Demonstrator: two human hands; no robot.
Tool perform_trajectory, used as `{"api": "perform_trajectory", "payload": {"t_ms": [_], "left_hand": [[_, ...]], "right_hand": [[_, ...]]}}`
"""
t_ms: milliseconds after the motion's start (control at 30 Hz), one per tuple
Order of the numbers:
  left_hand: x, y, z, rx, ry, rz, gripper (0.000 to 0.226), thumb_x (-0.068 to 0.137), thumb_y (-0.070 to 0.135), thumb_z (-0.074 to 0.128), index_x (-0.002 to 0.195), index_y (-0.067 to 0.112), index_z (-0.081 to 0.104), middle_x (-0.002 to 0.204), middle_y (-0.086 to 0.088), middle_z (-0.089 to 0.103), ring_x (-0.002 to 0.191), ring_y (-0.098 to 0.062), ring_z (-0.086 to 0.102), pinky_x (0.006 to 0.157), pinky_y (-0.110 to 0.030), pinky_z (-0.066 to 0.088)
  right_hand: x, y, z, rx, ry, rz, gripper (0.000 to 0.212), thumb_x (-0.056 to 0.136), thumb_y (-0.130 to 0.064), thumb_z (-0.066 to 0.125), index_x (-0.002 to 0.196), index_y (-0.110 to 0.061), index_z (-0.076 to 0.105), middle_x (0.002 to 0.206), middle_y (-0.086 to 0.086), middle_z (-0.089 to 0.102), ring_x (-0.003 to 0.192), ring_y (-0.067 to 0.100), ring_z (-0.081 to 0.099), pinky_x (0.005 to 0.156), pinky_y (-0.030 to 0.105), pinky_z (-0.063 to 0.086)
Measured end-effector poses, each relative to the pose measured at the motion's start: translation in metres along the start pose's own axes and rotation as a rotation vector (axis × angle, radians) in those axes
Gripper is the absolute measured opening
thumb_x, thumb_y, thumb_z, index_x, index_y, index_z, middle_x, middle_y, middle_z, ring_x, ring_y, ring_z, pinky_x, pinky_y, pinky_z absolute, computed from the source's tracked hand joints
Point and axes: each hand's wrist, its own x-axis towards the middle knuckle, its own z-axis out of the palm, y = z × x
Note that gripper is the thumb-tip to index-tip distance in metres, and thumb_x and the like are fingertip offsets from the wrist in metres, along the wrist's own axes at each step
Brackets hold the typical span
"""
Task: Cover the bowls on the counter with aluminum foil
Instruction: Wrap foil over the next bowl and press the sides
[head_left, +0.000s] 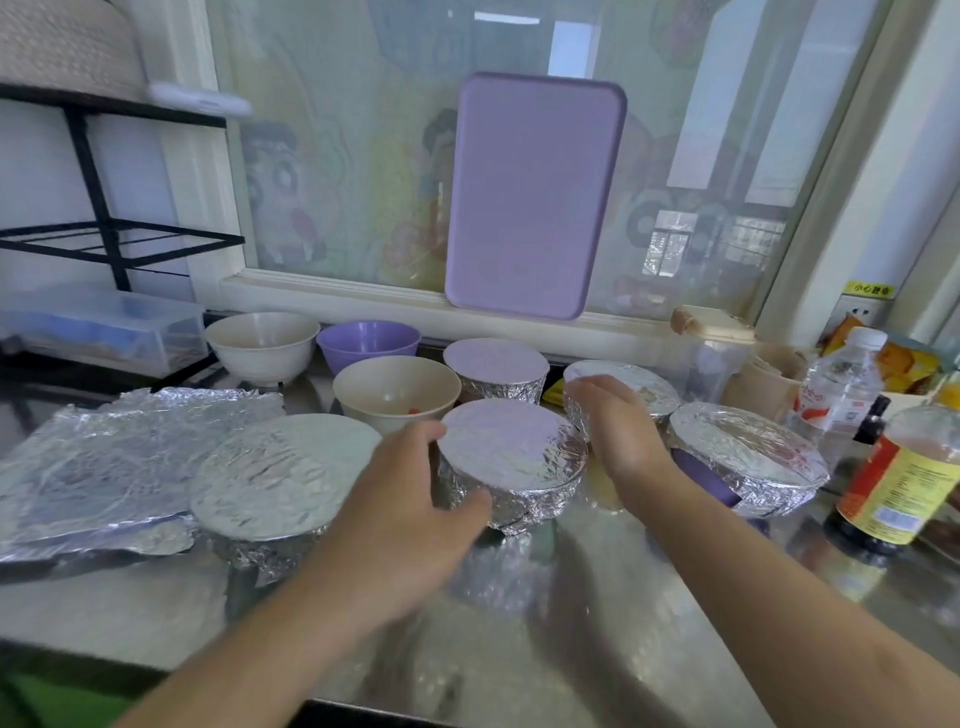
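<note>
Hands flank a foil-covered bowl (511, 457) at the middle of the steel counter (597, 623): the left hand (410, 499) curls against its near left side, thumb at the rim, while the right hand (618, 426) stands with straight fingers just beside its right edge. Four more foil-wrapped bowls surround it; three bowls behind stand uncovered. At right, a dark bottle (904, 478) carries a yellow label, its print too blurred to read, and a water bottle (839, 384) a red-and-white one.

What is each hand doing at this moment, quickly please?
Left hand: fingers curled against the side of the foil-covered bowl, gripping it.
Right hand: fingers straight, open, beside the same bowl; contact cannot be told.
</note>
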Motion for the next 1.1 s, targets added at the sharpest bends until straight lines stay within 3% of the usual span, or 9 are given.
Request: {"api": "perform_trajectory", "payload": {"t_ms": [133,233,333,467,567,700,833,1000,1100], "left_hand": [[0.052,0.011,-0.043,0.038,0.106,-0.056,0.04,0.087,0.035,0.074,0.124,0.034,0.06,0.12,0.018,0.063,0.118,-0.009,0.061,0.105,-0.033,0.047],[0.102,-0.008,-0.061,0.186,0.117,-0.125,0.024,0.086,0.035,0.068,0.108,0.029,0.06,0.106,0.008,0.063,0.1,-0.019,0.06,0.096,-0.038,0.05],[0.138,-0.037,-0.066,0.341,0.043,-0.138,0.02,0.085,0.034,0.06,0.084,0.015,0.054,0.083,-0.003,0.06,0.08,-0.027,0.058,0.068,-0.036,0.043],[0.167,-0.063,-0.063,0.535,-0.047,-0.19,0.033,0.099,0.031,0.057,0.11,0.001,0.063,0.11,-0.02,0.069,0.099,-0.036,0.064,0.07,-0.034,0.042],[0.181,-0.075,-0.061,0.443,-0.069,-0.269,0.024,0.097,0.026,0.063,0.09,0.003,0.063,0.09,-0.013,0.069,0.081,-0.03,0.064,0.061,-0.032,0.041],[0.19,-0.079,-0.067,0.224,0.074,-0.319,0.02,0.09,0.021,0.07,0.1,0.003,0.068,0.087,-0.011,0.067,0.079,-0.028,0.065,0.057,-0.033,0.046],[0.187,-0.059,-0.092,0.215,0.181,-0.307,0.018,0.089,0.021,0.068,0.086,0.004,0.062,0.08,-0.013,0.062,0.068,-0.027,0.056,0.054,-0.032,0.034],[0.17,-0.013,-0.106,0.176,0.296,-0.231,0.028,0.086,0.02,0.065,0.069,0.011,0.045,0.069,-0.007,0.046,0.062,-0.023,0.044,0.053,-0.034,0.024],[0.149,0.027,-0.097,0.117,0.283,-0.15,0.02,0.081,0.024,0.065,0.073,0.008,0.054,0.07,-0.01,0.056,0.064,-0.029,0.056,0.055,-0.031,0.032]], "right_hand": [[0.015,-0.028,0.028,-0.219,-0.096,-0.063,0.025,0.099,-0.021,0.06,0.121,-0.018,0.071,0.113,-0.002,0.07,0.103,0.02,0.064,0.08,0.033,0.046],[0.032,-0.039,0.057,-0.393,-0.211,-0.079,0.03,0.096,-0.015,0.059,0.125,-0.014,0.07,0.121,0.003,0.068,0.105,0.021,0.063,0.079,0.032,0.05],[0.05,-0.043,0.084,-0.584,-0.305,-0.063,0.027,0.095,-0.016,0.059,0.119,-0.011,0.067,0.114,0.008,0.069,0.092,0.02,0.062,0.08,0.037,0.055],[0.065,-0.04,0.11,-0.791,-0.387,-0.065,0.024,0.095,-0.018,0.053,0.113,-0.007,0.064,0.104,0.012,0.067,0.086,0.024,0.062,0.068,0.033,0.05],[0.068,-0.039,0.122,-0.845,-0.39,-0.095,0.016,0.098,-0.017,0.052,0.106,-0.006,0.061,0.095,0.01,0.064,0.091,0.029,0.066,0.077,0.041,0.058],[0.069,-0.044,0.127,-0.829,-0.367,-0.135,0.015,0.098,-0.019,0.053,0.084,-0.013,0.054,0.089,0.006,0.06,0.083,0.023,0.06,0.059,0.029,0.043],[0.065,-0.065,0.121,-0.793,-0.301,-0.185,0.026,0.096,-0.019,0.054,0.07,-0.018,0.046,0.073,-0.001,0.052,0.061,0.015,0.047,0.043,0.023,0.033],[0.059,-0.092,0.095,-0.538,-0.188,-0.161,0.02,0.081,-0.021,0.054,0.067,-0.015,0.042,0.068,0.002,0.046,0.063,0.026,0.042,0.055,0.03,0.031],[0.045,-0.105,0.05,-0.474,-0.083,-0.188,0.021,0.082,-0.015,0.053,0.068,-0.014,0.038,0.067,0.003,0.041,0.063,0.024,0.032,0.053,0.031,0.025]]}}
